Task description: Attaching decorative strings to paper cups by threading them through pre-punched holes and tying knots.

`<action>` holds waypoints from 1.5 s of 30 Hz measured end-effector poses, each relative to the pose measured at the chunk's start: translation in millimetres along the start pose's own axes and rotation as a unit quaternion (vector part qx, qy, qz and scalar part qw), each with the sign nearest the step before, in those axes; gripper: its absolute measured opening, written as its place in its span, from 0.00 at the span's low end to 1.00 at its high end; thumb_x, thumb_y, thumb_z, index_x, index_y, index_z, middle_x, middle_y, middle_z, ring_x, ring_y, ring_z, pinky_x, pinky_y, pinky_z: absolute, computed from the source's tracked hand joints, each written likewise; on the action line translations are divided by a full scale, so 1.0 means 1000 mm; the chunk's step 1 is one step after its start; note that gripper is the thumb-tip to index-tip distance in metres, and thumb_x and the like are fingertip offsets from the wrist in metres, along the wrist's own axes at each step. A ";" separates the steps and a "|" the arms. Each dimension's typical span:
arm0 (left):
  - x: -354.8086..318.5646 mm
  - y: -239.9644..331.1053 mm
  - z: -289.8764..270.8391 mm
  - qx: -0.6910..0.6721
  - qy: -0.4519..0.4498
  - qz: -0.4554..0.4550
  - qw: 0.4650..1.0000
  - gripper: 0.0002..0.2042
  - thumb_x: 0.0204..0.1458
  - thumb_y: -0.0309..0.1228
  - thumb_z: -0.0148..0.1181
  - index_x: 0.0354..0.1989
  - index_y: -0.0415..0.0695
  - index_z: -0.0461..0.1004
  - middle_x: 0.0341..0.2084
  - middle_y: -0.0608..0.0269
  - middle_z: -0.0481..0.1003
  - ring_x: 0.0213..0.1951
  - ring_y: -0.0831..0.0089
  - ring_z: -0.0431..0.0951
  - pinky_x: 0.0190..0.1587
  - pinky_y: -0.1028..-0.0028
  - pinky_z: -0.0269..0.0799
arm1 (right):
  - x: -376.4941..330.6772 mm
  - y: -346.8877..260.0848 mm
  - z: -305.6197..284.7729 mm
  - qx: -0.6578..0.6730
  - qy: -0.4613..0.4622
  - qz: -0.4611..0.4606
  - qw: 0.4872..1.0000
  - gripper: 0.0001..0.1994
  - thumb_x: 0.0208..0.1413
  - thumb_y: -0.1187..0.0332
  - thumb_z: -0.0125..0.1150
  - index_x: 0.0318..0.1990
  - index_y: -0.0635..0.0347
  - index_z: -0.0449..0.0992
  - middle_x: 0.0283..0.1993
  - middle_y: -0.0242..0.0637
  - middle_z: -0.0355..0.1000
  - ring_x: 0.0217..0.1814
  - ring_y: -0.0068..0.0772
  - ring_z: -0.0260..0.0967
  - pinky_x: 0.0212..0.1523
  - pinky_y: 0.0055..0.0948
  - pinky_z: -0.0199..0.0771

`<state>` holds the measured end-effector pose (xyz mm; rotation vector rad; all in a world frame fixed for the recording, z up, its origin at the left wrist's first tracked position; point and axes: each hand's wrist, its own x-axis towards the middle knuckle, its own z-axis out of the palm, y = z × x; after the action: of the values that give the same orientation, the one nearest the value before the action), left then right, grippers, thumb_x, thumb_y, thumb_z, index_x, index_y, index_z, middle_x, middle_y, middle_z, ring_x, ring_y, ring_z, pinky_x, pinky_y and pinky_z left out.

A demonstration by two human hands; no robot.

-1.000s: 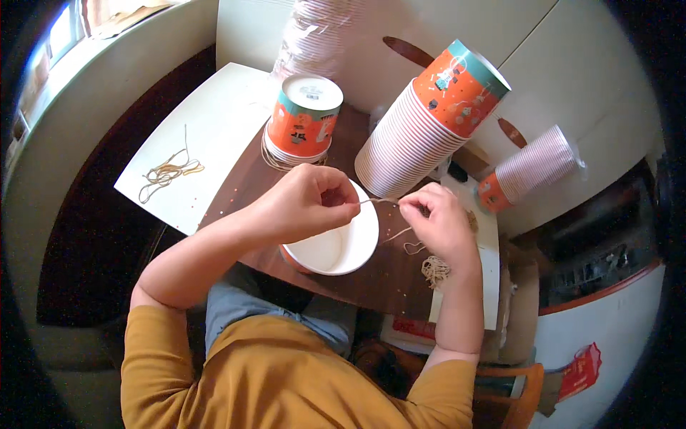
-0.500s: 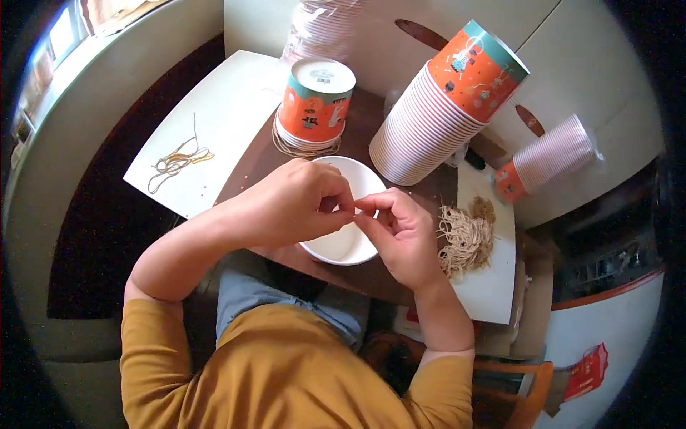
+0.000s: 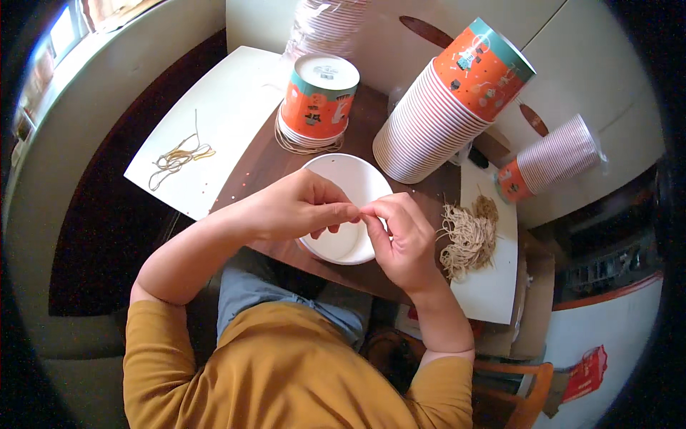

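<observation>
My left hand (image 3: 309,206) and my right hand (image 3: 401,232) meet fingertip to fingertip above a white paper bucket (image 3: 355,171) that stands open side up. Both are closed in a pinch; whatever lies between the fingertips is too small to make out. A small dark spot shows inside the bucket's far wall. Just beyond it an orange and green paper bucket (image 3: 314,107) sits upside down, with loops of tan cord (image 3: 304,149) around its base. Right of my right hand lies a tangled heap of cream cords (image 3: 468,239).
A tall leaning stack of paper buckets (image 3: 436,118) rises at the far right of the brown table (image 3: 236,179). Several cords (image 3: 175,164) lie on a white board (image 3: 207,107) at left. Wrapped bucket stacks (image 3: 561,157) stand farther back. A wooden chair (image 3: 532,393) is at lower right.
My left hand has turned and dropped slightly, its thumb now stretched toward the right fingertips. Both hands stay together over the bucket. The whole view has shifted a little.
</observation>
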<state>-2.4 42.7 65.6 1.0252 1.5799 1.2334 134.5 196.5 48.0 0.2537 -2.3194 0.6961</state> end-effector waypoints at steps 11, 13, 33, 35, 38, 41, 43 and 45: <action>-0.008 -0.005 0.011 0.056 0.083 0.063 0.993 0.04 0.48 0.26 0.63 0.28 0.37 0.78 0.24 0.66 0.76 0.26 0.81 0.72 0.27 0.80 0.68 | -0.007 -0.003 0.003 0.001 -0.015 -0.018 1.000 0.09 0.47 0.79 0.62 0.36 0.62 0.71 0.32 0.41 0.68 0.30 0.41 0.70 0.30 0.34 0.71; -0.017 -0.005 0.018 0.146 0.126 0.134 0.972 0.03 0.45 0.25 0.64 0.28 0.39 0.78 0.23 0.65 0.74 0.26 0.80 0.73 0.27 0.78 0.69 | -0.009 -0.007 0.002 0.027 -0.020 -0.006 0.999 0.08 0.47 0.79 0.62 0.35 0.63 0.72 0.31 0.41 0.68 0.29 0.39 0.69 0.29 0.32 0.71; 0.039 -0.060 -0.021 0.234 0.256 0.050 0.937 0.14 0.46 0.27 0.58 0.41 0.35 0.75 0.25 0.57 0.76 0.27 0.73 0.76 0.35 0.72 0.73 | 0.052 -0.007 -0.073 0.240 0.014 0.322 0.916 0.06 0.53 0.72 0.57 0.36 0.63 0.75 0.26 0.26 0.70 0.21 0.08 0.56 0.21 0.11 0.52; 0.027 -0.064 -0.007 0.175 0.264 0.048 0.947 0.15 0.46 0.28 0.58 0.42 0.34 0.74 0.26 0.58 0.76 0.27 0.75 0.75 0.35 0.73 0.73 | 0.058 -0.019 -0.081 0.253 0.009 0.318 0.913 0.05 0.54 0.73 0.57 0.36 0.64 0.74 0.30 0.29 0.71 0.23 0.09 0.59 0.23 0.11 0.55; 0.016 -0.069 0.005 0.105 0.281 0.041 0.953 0.16 0.50 0.30 0.59 0.44 0.33 0.73 0.27 0.62 0.76 0.27 0.80 0.74 0.32 0.77 0.73 | 0.043 -0.001 -0.037 0.220 -0.106 0.338 0.909 0.07 0.55 0.70 0.58 0.35 0.65 0.76 0.31 0.30 0.74 0.32 0.16 0.68 0.35 0.20 0.71; 0.013 -0.072 0.008 0.009 0.265 0.024 0.964 0.14 0.56 0.32 0.55 0.45 0.34 0.73 0.27 0.65 0.75 0.27 0.82 0.73 0.30 0.80 0.72 | 0.017 0.033 0.021 0.237 -0.125 0.400 0.876 0.07 0.53 0.69 0.60 0.33 0.66 0.77 0.28 0.30 0.74 0.29 0.16 0.67 0.31 0.21 0.70; 0.013 -0.079 0.006 -0.086 0.242 0.016 0.966 0.14 0.60 0.33 0.50 0.47 0.35 0.73 0.27 0.67 0.75 0.26 0.84 0.73 0.29 0.82 0.71 | 0.013 0.047 0.038 0.260 -0.107 0.406 0.870 0.07 0.53 0.69 0.60 0.32 0.65 0.77 0.27 0.30 0.74 0.28 0.16 0.67 0.30 0.21 0.69; 0.012 -0.079 0.003 -0.070 0.236 0.019 0.969 0.14 0.61 0.33 0.48 0.47 0.35 0.73 0.27 0.67 0.75 0.26 0.84 0.72 0.29 0.82 0.71 | 0.017 0.052 0.048 0.262 -0.137 0.470 0.832 0.06 0.55 0.71 0.58 0.33 0.65 0.75 0.31 0.29 0.73 0.33 0.16 0.66 0.38 0.19 0.68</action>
<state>-10.5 41.7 -14.0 0.7034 1.7976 1.6811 76.1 213.9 7.9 -0.6570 -2.3872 1.8903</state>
